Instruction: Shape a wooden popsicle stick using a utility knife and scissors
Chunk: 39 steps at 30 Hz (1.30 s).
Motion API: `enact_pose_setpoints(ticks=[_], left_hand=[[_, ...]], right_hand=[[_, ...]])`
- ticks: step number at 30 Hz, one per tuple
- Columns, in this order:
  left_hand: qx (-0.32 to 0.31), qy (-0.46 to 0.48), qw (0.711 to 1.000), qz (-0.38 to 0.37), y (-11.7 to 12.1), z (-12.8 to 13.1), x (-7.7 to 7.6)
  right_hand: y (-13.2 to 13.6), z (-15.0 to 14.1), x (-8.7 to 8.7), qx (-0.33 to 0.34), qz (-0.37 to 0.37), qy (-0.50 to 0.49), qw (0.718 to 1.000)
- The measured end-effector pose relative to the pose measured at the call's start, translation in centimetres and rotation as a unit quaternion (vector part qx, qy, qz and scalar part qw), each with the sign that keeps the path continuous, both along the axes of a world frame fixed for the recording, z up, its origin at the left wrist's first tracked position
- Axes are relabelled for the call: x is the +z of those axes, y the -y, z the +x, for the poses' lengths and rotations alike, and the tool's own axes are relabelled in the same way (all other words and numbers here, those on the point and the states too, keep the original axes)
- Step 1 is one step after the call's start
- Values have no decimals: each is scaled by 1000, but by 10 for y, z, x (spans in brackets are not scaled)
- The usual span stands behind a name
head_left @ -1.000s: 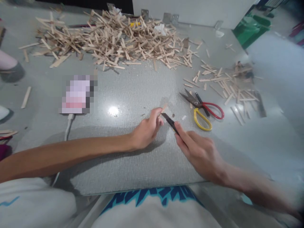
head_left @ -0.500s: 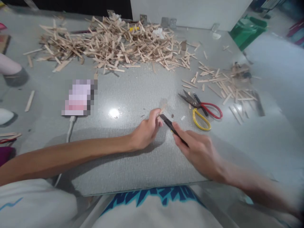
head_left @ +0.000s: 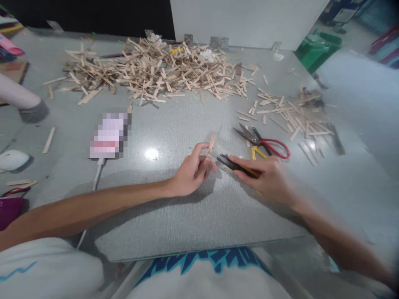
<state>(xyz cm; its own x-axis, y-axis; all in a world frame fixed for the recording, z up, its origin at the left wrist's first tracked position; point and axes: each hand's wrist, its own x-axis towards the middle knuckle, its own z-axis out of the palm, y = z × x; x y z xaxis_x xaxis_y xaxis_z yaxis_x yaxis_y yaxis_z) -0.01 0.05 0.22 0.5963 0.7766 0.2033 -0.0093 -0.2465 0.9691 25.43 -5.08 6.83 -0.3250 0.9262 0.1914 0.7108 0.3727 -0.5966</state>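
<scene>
Between the fingertips of my left hand [head_left: 196,168] is a small piece of wooden stick [head_left: 212,142], pointing up and away from me. My right hand [head_left: 269,178] is closed around a black and yellow utility knife [head_left: 238,166]. The knife's blade end points left at the stick, with a small gap visible between the knife body and my left fingers. Scissors [head_left: 258,141] with one red and one yellow handle lie just beyond my right hand, which hides part of the yellow handle. A dark pen-like tool [head_left: 258,133] lies under the scissors.
A large heap of wooden stick pieces [head_left: 156,74] spreads along the back of the table. A smaller scatter of pieces [head_left: 296,114] lies to the right. On the left are a phone [head_left: 109,135] with a white cable [head_left: 98,176] and a white mouse [head_left: 14,160]. A green bin [head_left: 318,50] stands beyond.
My right hand and the knife have drawn back to the right, away from the stick. The stick stands more upright in my left fingers. The view has tilted slightly.
</scene>
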Motion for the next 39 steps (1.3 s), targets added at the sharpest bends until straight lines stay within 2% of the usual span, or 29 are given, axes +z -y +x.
enact_pose_setpoints(ticks=[6,10,14,18,23,25,28,32,35,37,39], left_hand=[[-57,55,993,-84,-4,1,5],[-52,40,995,-70,-4,1,3],[-27,19,998,-49,-4,0,3],[-21,51,996,-69,-8,0,6],[-6,48,997,-61,-10,0,3],[5,26,999,-38,-9,0,2],[5,-64,997,34,-5,-2,7],[33,-199,968,150,-11,-12,30],[81,-291,926,227,-36,-29,47],[127,-349,898,235,-59,-45,52],[193,-412,865,211,-83,-65,51]], right_hand=[[-25,23,4,71,-14,4,997],[-28,28,4,99,12,14,995],[-11,20,1,98,71,84,989],[6,10,-5,81,148,149,974],[0,12,-3,-31,164,91,982],[-4,12,-3,-66,176,79,979],[-5,10,-5,-79,171,75,979],[-5,9,-8,-76,156,59,983],[-8,11,-10,-72,149,45,985],[-11,11,-13,-70,151,34,985],[-13,11,-17,-64,161,18,985]])
